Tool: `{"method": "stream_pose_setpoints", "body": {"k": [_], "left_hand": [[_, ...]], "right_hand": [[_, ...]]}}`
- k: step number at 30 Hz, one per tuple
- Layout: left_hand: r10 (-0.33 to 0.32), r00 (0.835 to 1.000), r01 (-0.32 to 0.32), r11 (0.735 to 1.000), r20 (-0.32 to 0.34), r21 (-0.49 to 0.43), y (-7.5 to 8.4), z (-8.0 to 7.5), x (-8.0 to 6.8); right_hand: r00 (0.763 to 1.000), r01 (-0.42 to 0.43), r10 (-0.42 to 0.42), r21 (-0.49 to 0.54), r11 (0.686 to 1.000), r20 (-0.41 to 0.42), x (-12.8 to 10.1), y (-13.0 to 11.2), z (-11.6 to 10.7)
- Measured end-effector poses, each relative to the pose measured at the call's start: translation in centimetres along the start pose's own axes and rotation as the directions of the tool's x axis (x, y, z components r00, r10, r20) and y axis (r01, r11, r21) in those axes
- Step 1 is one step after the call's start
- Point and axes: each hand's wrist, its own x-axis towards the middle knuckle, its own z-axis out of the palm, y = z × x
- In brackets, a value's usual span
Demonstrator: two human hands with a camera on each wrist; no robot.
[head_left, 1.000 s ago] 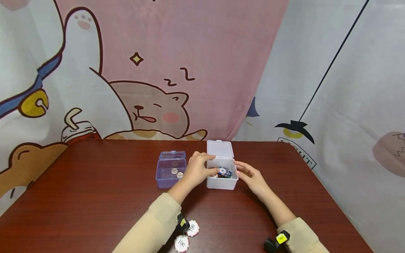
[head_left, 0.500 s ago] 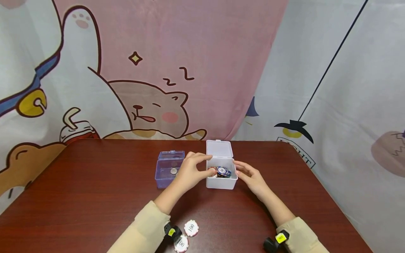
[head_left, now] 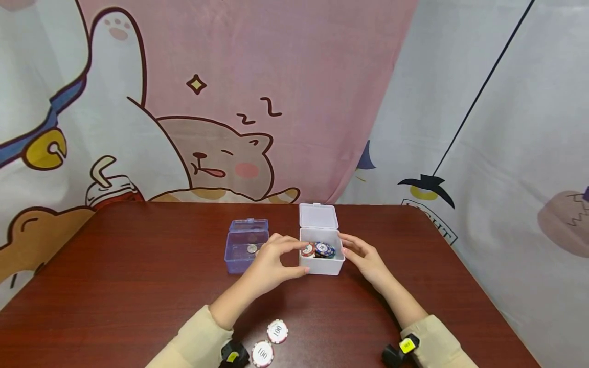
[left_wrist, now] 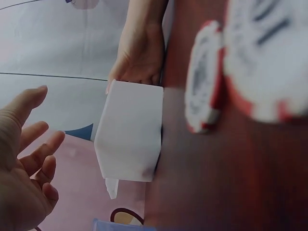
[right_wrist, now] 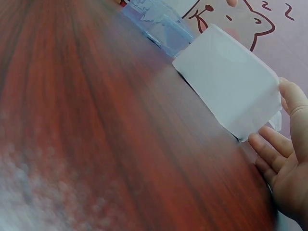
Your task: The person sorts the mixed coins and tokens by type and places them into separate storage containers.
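A white plastic box point(head_left: 322, 267) stands on the table with its hinged lid raised at the back. Inside lie blue poker chips point(head_left: 324, 250) and an orange-red poker chip point(head_left: 308, 250). My left hand point(head_left: 269, 263) is at the box's left front side, thumb and forefinger spread apart and nothing between them. Its relaxed fingers point(left_wrist: 38, 163) show beside the box in the left wrist view. My right hand point(head_left: 368, 260) rests its fingertips against the box's right side. In the right wrist view its thumb point(right_wrist: 291, 96) touches the rim.
Left of the white box stands a translucent purple box point(head_left: 238, 266), lid up, holding a silver coin point(head_left: 251, 249) and another partly hidden one. Two white-and-red "100" poker chips point(head_left: 278, 331) lie at the table's front. A printed curtain point(head_left: 322, 102) hangs behind the dark wooden table point(head_left: 152, 266).
My left hand has drawn back from inside the white box toward the lower left, uncovering the orange-red chip. My right hand has stayed at the box's right side.
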Motion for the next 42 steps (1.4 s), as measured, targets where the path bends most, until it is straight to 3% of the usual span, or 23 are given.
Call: {"method": "stream_pose_setpoints", "body": {"k": [8,19,26,36,42], "left_hand": [[0.041,0.996,-0.039,0.999,0.084,-0.036,-0.1,-0.1,-1.4],[0.117,0.978,-0.1,0.99,0.172,-0.102,-1.5,-0.5,-3.2],[0.101,0.965,-0.073,0.99,0.244,-0.12,-2.0,-0.8,-4.4],[0.095,0.942,-0.055,0.99,0.322,-0.131,-2.5,-1.2,-6.0],[0.046,0.931,-0.011,0.995,0.363,-0.097,-2.4,-1.2,-6.9]], "right_hand": [[1.0,0.003,-0.003,0.012,1.0,-0.001,0.0,0.1,0.0],[1.0,-0.002,0.002,0.0,1.0,-0.003,0.1,0.7,-0.1],[1.0,0.001,-0.001,0.009,1.0,-0.016,0.7,2.9,-0.5],[1.0,0.007,-0.006,0.002,1.0,-0.022,0.6,3.1,-0.4],[1.0,0.008,-0.008,0.004,1.0,-0.023,0.6,3.1,-0.5]]}}
